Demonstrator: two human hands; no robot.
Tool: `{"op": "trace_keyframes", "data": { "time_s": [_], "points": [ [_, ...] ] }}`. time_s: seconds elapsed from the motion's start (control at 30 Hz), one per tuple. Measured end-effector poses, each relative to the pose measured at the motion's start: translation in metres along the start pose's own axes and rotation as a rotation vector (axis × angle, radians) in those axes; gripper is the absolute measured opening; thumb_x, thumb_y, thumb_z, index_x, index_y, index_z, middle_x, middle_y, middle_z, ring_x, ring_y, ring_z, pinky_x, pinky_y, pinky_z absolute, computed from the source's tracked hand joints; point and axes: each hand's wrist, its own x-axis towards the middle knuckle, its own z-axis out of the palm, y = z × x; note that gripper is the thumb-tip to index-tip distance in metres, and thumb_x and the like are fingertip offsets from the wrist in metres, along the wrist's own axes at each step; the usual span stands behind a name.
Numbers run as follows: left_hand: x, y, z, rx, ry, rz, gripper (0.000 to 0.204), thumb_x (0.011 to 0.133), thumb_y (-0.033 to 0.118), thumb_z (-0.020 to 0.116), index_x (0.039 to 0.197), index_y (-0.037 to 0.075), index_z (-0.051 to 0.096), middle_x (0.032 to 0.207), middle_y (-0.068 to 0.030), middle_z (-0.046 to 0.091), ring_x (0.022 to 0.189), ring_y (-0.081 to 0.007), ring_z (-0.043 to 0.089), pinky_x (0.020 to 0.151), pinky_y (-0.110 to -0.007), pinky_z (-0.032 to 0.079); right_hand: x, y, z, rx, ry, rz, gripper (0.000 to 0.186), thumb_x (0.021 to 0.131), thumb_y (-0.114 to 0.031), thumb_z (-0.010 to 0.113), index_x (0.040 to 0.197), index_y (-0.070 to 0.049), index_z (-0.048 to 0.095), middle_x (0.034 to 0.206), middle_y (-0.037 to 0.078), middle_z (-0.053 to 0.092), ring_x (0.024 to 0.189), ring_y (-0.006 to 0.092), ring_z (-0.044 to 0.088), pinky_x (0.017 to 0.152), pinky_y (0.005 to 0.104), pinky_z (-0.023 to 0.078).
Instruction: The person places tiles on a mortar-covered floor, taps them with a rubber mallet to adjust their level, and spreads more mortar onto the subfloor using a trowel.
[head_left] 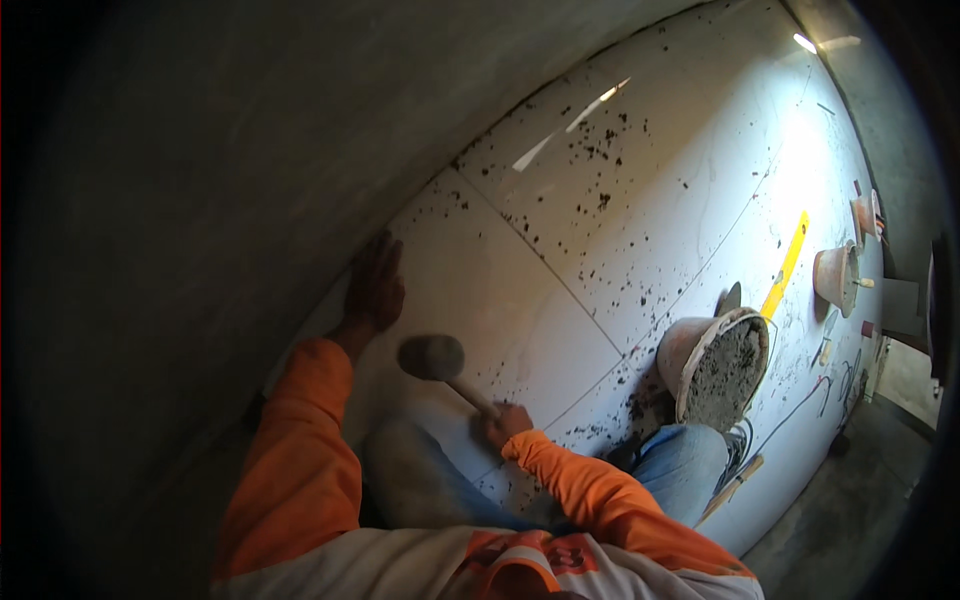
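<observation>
My right hand is wrapped round the wooden handle of a mallet. The mallet's dark, rounded head is over a large pale floor tile, but I cannot tell whether it touches it. My left hand lies at the tile's edge beside the wall, fingers stretched out and holding nothing. Dark crumbs of mortar are scattered over the tiles, and thin joints run between them. Right of my knee stands a bucket filled with grey mortar, tilted in this view.
A dim grey wall rises close on my left. Past the mortar bucket lie a trowel and a yellow straightedge. A second bucket stands farther right, near loose cords and small tools. A brush-like tool lies beside my right leg.
</observation>
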Motion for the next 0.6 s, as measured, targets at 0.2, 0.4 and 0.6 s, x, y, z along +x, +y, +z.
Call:
{"op": "trace_keyframes", "data": {
  "time_s": [0.2, 0.4, 0.6],
  "points": [
    [0.005, 0.005, 0.003, 0.024, -0.019, -0.024, 0.06, 0.087, 0.019, 0.042, 0.141, 0.0, 0.027, 0.151, -0.0205, 0.018, 0.141, -0.0354, 0.016, 0.114, -0.049, 0.014, 0.004, 0.0, 0.002, 0.109, -0.165, 0.354, 0.02, 0.081, -0.022, 0.052, 0.09, -0.008, 0.063, 0.076, 0.02, 0.063, 0.075, 0.041, 0.061, 0.07, 0.047, 0.051],
    [-0.001, 0.004, 0.005, -0.028, 0.042, 0.014, 0.062, 0.086, 0.019, 0.043, 0.142, -0.001, 0.026, 0.151, -0.0205, 0.019, 0.14, -0.0358, 0.018, 0.114, -0.048, 0.015, 0.015, -0.016, -0.006, -0.101, -0.234, 0.368, 0.031, 0.085, -0.033, 0.049, 0.099, -0.01, 0.065, 0.08, 0.02, 0.065, 0.079, 0.0392, 0.063, 0.072, 0.0437, 0.053],
    [-0.001, 0.007, 0.0, -0.054, 0.023, -0.022, 0.062, 0.085, 0.019, 0.044, 0.14, -0.003, 0.028, 0.15, -0.02, 0.021, 0.139, -0.0356, 0.02, 0.114, -0.047, 0.016, 0.014, -0.012, -0.007, 0.084, -0.044, 0.234, 0.023, 0.083, -0.025, 0.053, 0.089, -0.006, 0.063, 0.077, 0.022, 0.063, 0.074, 0.0408, 0.062, 0.067, 0.0444, 0.051]
  ]
}}
